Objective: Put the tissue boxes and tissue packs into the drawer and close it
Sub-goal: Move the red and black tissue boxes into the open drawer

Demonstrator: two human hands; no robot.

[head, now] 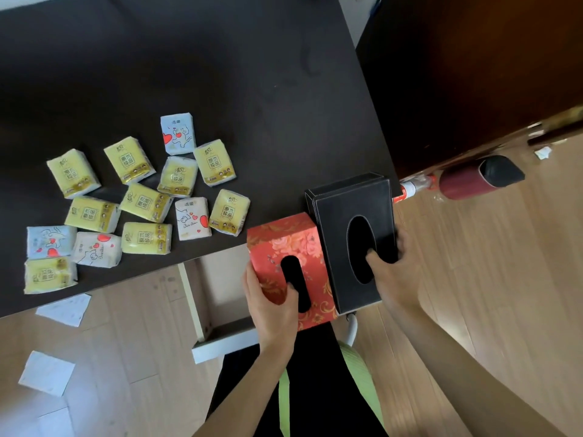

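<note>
My left hand [271, 307] grips a red floral tissue box [284, 244], thumb in its oval slot. Beside it, my right hand [394, 275] holds a black leather tissue box [353, 200], fingers hooked into its slot. Both boxes hang side by side at the dark table's front edge, over the open white drawer [202, 298]. The drawer's visible part looks bare inside. Several small tissue packs [138, 200], yellow, white and pale blue, lie scattered on the left part of the dark tabletop [220, 74].
Loose white tissue sheets [47, 372] lie on the wooden floor left of the drawer. A dark wooden cabinet [473, 74] stands right of the table, with a red-and-black object [479, 178] at its foot. My legs and a green chair seat [362, 373] are below the drawer.
</note>
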